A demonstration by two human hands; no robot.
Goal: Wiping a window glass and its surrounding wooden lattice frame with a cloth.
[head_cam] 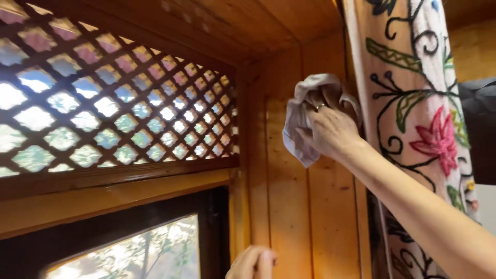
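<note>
Cloth [298, 129], pale grey, bunched up in right hand [330, 129], pressed flat against wooden wall panel [289, 206], high up, just left of embroidered curtain [418, 103]. Hand closed around the cloth's upper folds, fingers curled over it, ring on one finger; loose corner hangs below the knuckles. Arm comes in from lower right, reaching upward.

Left hand [253, 263] low at bottom edge, near the window frame [227, 227]; only knuckles and part of the back show. Grip unclear: cannot tell if it is open, shut, or resting on anything.

Progress, judged only from this view: wiping looks mid-way at best. Cloth sits on upper part of the panel near the corner post; panel below it, the frame and the lattice screen [113, 103] show no clear wet or cleaned streaks, so no telling what is done. Wood is glossy all over, which hides any difference.

Further out: diamond lattice with coloured glass upper left, dark-framed window pane [144, 253] beneath with foliage outside, plank ceiling [248, 20] above. Dark object [478, 129] at right edge behind curtain, cut off, kind not clear. Curtain covers the wall's right side; the cloth's underside and its contact with the wood are hidden by the hand.
</note>
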